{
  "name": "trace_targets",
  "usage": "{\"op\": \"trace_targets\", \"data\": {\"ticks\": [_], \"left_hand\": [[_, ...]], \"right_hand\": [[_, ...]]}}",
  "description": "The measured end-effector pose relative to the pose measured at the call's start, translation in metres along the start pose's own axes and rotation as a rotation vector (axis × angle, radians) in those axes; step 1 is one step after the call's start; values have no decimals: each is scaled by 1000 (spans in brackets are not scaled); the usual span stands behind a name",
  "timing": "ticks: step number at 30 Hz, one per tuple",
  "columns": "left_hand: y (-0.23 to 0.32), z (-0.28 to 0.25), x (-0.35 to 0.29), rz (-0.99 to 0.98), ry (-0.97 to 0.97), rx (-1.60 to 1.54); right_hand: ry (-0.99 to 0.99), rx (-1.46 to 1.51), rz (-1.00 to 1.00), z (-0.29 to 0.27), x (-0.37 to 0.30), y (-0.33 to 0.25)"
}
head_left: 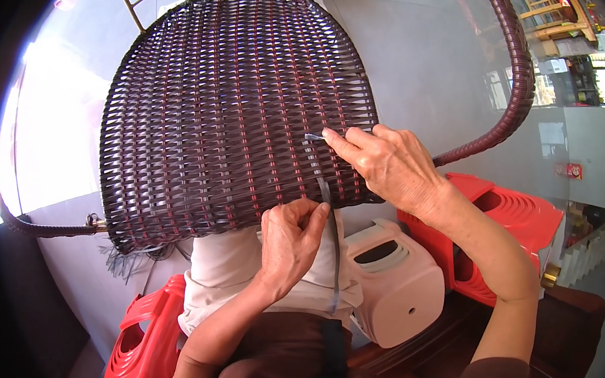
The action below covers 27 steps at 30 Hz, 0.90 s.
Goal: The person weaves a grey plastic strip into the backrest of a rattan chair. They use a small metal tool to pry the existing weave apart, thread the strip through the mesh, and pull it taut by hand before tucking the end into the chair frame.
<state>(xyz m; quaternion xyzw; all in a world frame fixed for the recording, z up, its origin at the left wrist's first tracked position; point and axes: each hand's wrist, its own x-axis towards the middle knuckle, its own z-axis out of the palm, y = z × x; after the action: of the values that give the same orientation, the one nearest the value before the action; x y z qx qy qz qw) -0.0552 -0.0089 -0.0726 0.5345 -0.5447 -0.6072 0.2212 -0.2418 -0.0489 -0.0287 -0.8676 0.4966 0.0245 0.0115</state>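
Across my lap lies a woven chair seat (201, 108), dark brown with reddish strands and a rounded far edge. A flat grey strip (333, 256) comes out of the weave near the seat's close edge and hangs down over my lap. My left hand (291, 240) is closed at that edge, thumb and forefinger pinching the strip. Above the right part of the weave, my right hand (394, 165) grips a thin tool (313, 137). Only its short, shiny bluish tip shows; the rest is hidden in the fingers, so its kind is unclear.
A brown wrapped tube (520, 86) curves around at the right. A pale pink plastic stool (401, 291) and a red plastic stool (487, 219) stand right of my lap. Another red stool (142, 340) is at lower left. Loose strip ends (123, 263) hang at the seat's near left corner.
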Motion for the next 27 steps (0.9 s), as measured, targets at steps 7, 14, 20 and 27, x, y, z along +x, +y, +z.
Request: {"op": "trace_targets", "data": {"ticks": [7,14,20,27], "left_hand": [[9,6,2,-72,-11,-113],[6,12,-2,117,152,136],[18,10,3,90,172,181],[12,11,3,-8,131,81]], "right_hand": [[62,41,32,3,0,-2],[80,17,28,2,-1,-4],[70,7,38,3,-2,-4],[119,-5,30,6,-2,-6]]}}
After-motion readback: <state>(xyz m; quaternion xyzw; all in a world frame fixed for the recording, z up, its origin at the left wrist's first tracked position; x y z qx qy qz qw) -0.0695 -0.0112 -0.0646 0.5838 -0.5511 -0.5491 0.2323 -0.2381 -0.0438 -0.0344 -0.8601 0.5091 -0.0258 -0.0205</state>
